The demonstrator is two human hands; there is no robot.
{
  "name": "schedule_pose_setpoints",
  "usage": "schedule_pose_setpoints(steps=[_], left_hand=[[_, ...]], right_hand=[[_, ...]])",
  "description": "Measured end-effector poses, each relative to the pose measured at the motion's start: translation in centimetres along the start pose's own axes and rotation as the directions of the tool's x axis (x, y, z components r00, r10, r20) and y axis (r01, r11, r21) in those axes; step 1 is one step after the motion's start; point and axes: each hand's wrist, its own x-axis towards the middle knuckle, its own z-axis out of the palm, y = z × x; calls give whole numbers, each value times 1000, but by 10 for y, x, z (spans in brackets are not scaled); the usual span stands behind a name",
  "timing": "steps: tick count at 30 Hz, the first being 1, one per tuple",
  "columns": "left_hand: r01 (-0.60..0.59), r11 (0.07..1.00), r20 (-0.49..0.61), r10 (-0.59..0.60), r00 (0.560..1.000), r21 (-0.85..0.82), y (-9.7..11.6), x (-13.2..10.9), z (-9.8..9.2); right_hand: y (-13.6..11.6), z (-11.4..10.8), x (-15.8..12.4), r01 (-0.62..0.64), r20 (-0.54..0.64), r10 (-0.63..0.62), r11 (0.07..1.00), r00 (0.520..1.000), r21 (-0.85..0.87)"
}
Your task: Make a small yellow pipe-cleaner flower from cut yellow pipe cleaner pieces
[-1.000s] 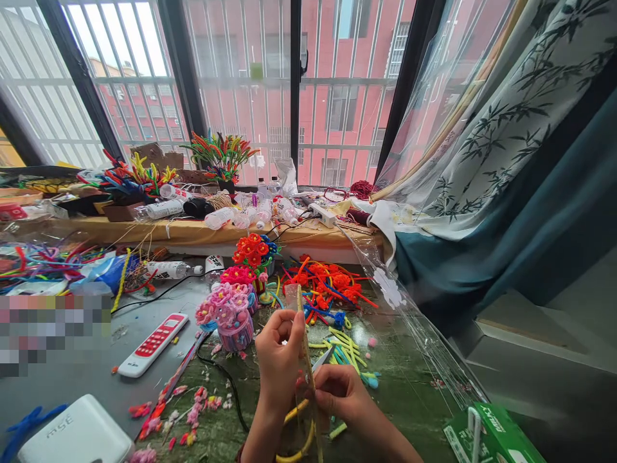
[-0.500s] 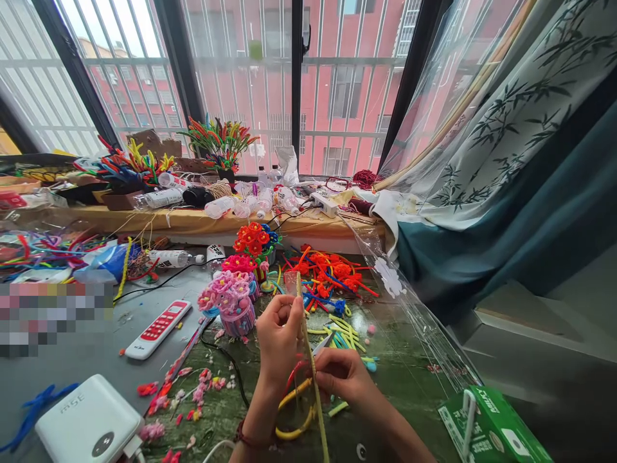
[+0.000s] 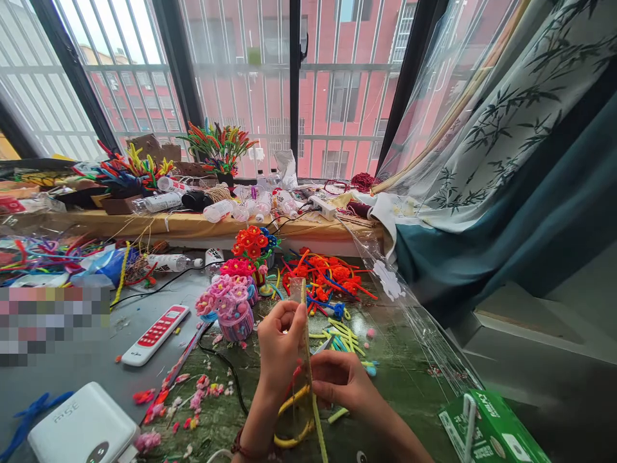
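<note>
My left hand [image 3: 283, 341] is closed, with thumb and bent fingers pinching a clear ruler [image 3: 295, 288] and a yellow-green pipe cleaner [image 3: 318, 429] that runs along its edge. The ruler stands on edge, pointing away from me. Lower down, my right hand [image 3: 344, 379] has its thumb and fingertips closed on the same pipe cleaner, beside the ruler. The pipe cleaner's end hangs below towards me. Behind my hands lies a pointed metal blade [image 3: 321, 344], partly hidden. Yellow loops [image 3: 289, 440] show below, partly seen through the ruler.
Cut yellow-green pieces [image 3: 344, 334] and red pipe-cleaner flowers [image 3: 332, 273] lie beyond my hands. Flower pots [image 3: 236, 321] stand left of them. A remote [image 3: 157, 335], white power bank [image 3: 84, 427] and pink scraps [image 3: 197, 392] lie left; a green box [image 3: 496, 424] sits right.
The view has shifted slightly. Both hands stay close to the same spot on the ruler and pipe cleaner; the right fingers have shifted a little along it.
</note>
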Motion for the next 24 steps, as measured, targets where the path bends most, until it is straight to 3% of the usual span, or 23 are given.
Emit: schedule_pose_setpoints(steps=[12, 24], left_hand=[[107, 993, 126, -101, 987, -46, 10, -10, 11], [121, 990, 119, -113, 986, -66, 7, -12, 12]], right_hand=[[-1, 1, 3, 72, -44, -68, 993, 997, 89], [12, -5, 5, 78, -50, -72, 988, 996, 132]])
